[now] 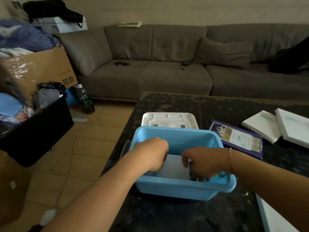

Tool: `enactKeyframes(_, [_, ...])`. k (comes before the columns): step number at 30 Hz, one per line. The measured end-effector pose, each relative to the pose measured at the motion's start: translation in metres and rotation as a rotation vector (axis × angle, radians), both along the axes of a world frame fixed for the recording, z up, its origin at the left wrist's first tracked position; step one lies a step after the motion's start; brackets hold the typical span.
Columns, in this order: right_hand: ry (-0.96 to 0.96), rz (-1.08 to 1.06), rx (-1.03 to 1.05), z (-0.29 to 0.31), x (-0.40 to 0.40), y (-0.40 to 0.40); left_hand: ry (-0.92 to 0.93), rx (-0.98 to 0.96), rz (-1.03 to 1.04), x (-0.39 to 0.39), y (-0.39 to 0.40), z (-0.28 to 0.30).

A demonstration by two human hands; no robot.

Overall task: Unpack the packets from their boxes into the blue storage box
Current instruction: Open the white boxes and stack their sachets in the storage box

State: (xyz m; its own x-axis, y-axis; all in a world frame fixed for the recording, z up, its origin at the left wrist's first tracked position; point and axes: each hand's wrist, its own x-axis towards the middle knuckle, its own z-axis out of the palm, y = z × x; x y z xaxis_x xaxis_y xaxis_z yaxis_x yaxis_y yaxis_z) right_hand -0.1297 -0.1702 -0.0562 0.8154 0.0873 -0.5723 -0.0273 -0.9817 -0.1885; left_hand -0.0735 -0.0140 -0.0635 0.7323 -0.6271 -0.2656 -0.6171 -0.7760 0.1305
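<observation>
Both hands are down inside the blue storage box (177,188), which sits near the front edge of the dark tabletop (167,216). The left hand (154,154) curls over the left edge of a pale, frosted packet (172,168) lying in the box; the right hand (204,162) is bent over its right side, next to something dark against the box's near wall. The fingertips are hidden below the knuckles, so I cannot tell whether either hand is clamped on the packet or only pressing it flat.

At least one packet is already in the box, so the work seems under way, not finished. A purple packet box (237,138) lies flat just beside the storage box on its right, and two white flat boxes (275,126) lie farther right, one overlapping the other. Whether these are emptied or still full cannot be told from here.

A white lid (168,120) rests behind the storage box, touching or nearly touching its far rim. Nothing blocks the box's opening. Beyond the tabletop stand a grey sofa (167,64) and, on the left floor, a black bin (38,131) of clothes.
</observation>
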Motion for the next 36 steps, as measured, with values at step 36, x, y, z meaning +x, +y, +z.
enactKeyframes(36, [-1.180, -0.978, 0.610, -0.050, -0.260, -0.153, -0.403, -0.863, -0.901, -0.147, -0.138, -0.121])
